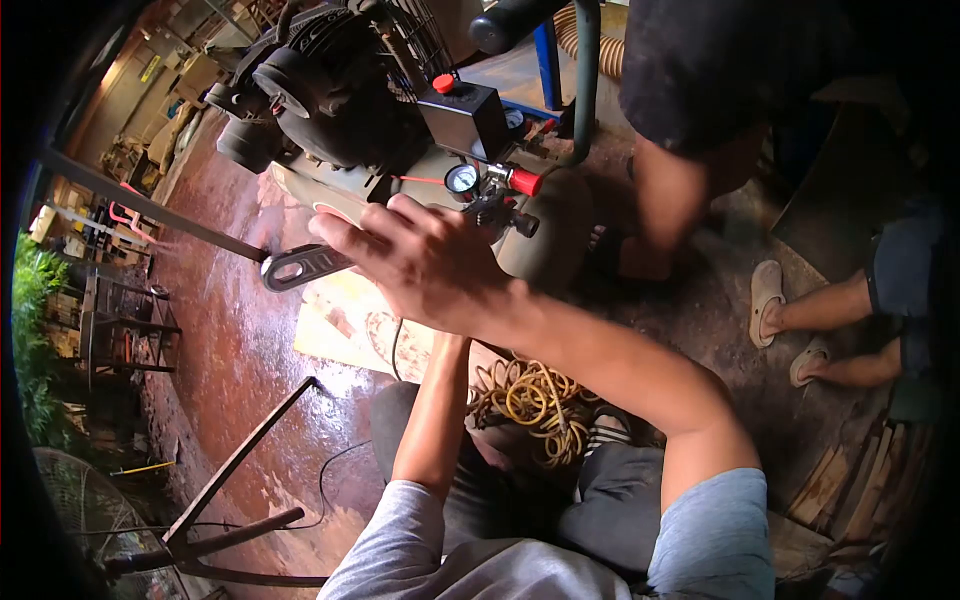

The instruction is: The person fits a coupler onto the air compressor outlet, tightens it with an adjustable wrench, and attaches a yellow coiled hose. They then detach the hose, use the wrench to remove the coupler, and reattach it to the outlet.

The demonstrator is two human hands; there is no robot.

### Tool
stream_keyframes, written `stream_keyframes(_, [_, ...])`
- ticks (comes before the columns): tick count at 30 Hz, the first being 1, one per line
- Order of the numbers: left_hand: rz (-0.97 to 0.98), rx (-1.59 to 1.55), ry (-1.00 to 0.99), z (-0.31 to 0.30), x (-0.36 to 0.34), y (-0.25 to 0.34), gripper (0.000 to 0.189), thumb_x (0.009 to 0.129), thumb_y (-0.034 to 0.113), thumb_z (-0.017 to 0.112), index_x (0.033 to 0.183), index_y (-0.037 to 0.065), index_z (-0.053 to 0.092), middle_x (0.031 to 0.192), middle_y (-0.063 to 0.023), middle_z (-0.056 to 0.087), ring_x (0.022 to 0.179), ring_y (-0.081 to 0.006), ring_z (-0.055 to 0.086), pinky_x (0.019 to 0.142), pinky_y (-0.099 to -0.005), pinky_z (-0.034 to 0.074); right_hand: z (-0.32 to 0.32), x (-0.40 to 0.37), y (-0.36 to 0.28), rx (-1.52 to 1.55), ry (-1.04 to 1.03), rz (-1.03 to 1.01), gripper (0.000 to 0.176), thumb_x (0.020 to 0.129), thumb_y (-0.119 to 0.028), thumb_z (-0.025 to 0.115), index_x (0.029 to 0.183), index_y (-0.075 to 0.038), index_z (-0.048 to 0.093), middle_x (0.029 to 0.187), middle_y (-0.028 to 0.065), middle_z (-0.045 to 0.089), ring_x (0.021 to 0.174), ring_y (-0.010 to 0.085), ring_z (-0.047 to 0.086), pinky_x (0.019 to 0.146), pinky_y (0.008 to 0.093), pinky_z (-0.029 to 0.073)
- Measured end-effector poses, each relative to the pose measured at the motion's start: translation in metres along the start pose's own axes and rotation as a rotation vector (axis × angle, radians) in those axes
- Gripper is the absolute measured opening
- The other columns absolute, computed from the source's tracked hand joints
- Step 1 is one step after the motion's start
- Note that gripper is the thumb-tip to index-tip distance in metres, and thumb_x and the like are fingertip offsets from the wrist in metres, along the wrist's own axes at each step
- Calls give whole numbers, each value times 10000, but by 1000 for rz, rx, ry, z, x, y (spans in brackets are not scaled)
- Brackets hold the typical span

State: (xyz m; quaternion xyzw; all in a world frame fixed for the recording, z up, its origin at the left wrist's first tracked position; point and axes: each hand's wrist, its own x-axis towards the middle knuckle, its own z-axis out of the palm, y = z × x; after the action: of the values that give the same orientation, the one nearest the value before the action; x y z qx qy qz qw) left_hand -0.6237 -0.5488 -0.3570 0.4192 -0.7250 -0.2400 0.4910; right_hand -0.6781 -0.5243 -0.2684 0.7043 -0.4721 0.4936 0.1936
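Observation:
My right hand (pixel 425 255) is closed round the handle of a wrench (pixel 300 267), whose grey end with a slot sticks out to the left. The wrench's other end is hidden behind the hand, beside the compressor's fittings. My left forearm (pixel 435 410) rises beneath the right wrist, and its hand is hidden there. Just past the fingers are a round pressure gauge (pixel 461 179), a red regulator knob (pixel 525 181) and a black pressure switch box (pixel 464 120) with a red button. These sit on the air compressor tank (pixel 550 225).
The compressor's motor and pump (pixel 335 100) stand at the far side. A coiled yellow hose (pixel 535 400) lies by my legs. Other people stand to the right, one with a bent arm (pixel 670 200) near the tank. A metal frame (pixel 240 470) lies lower left; wood pieces (pixel 850 480) lie lower right.

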Motion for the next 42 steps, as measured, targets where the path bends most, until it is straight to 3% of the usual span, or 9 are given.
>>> stream_keyframes(4, [100, 76, 17, 4, 8, 5, 276, 908, 254, 663, 981, -9, 700, 812, -136, 688, 720, -256, 634, 690, -373, 494, -7, 0, 6, 16, 52, -29, 560, 849, -170, 668, 1386, -143, 509, 900, 49, 606, 771, 219, 634, 593, 357, 568])
stream_keyframes(5, [122, 98, 21, 5, 11, 5, 274, 905, 253, 666, 978, -8, 700, 807, -140, 688, 715, -261, 635, 685, -375, 495, -8, 1, 10, 98, -11, 37, 576, 873, -160, 624, 1420, -109, 451, 1002, 123, 624, 921, 273, 661, 625, 399, 602])
stream_keyframes(13, [315, 318, 67, 0, 23, 12, 256, 877, 244, 686, 955, 0, 704, 773, -167, 682, 673, -306, 649, 640, -394, 498, -12, 14, 28, -7, 122, -4, 796, 817, -241, 754, 1494, -86, 365, 876, 64, 607, 743, 226, 630, 585, 323, 547])
stream_keyframes(17, [421, 87, -71, -6, 36, 16, 231, 763, 214, 728, 801, -10, 685, 763, -250, 644, 681, -405, 652, 610, -476, 506, -27, 27, 46, 82, 181, 142, 675, 877, -211, 719, 1467, -75, 420, 961, 152, 673, 830, 309, 682, 669, 396, 556])
stream_keyframes(22, [389, 158, -216, -6, 54, 28, 178, 778, 206, 727, 745, 34, 695, 739, -162, 664, 659, -378, 642, 603, -449, 506, -35, 38, 72, 58, 250, 211, 534, 932, -260, 661, 1389, -38, 496, 1023, 233, 671, 919, 406, 676, 788, 424, 543])
stream_keyframes(25, [409, 166, -247, 0, 64, 34, 189, 784, 232, 735, 739, 53, 700, 731, -139, 661, 642, -371, 633, 591, -445, 498, -43, 42, 89, 67, 277, 256, 482, 934, -318, 629, 1321, -49, 530, 913, 203, 691, 809, 415, 678, 684, 466, 550])
stream_keyframes(29, [375, 252, -378, 0, 78, 43, 266, 800, 309, 728, 726, 55, 708, 711, -150, 652, 649, -369, 635, 605, -453, 497, -37, 41, 113, 119, 166, 422, 401, 968, -314, 609, 1246, -28, 562, 997, 216, 671, 943, 394, 661, 842, 437, 511])
stream_keyframes(34, [336, 329, -446, 1, 84, 57, 254, 789, 311, 723, 745, 60, 728, 709, -182, 656, 660, -379, 645, 622, -466, 508, -40, 40, 134, 186, 151, 580, 399, 985, -399, 577, 1082, -12, 583, 925, 184, 662, 868, 352, 634, 803, 429, 487])
stream_keyframes(42, [328, 382, -457, 5, 88, 59, 276, 783, 338, 712, 748, 67, 747, 685, -210, 657, 666, -393, 653, 657, -469, 529, -38, 42, 137, 189, 170, 659, 343, 968, -346, 567, 1178, -75, 561, 1051, 187, 682, 1003, 405, 646, 854, 481, 501])
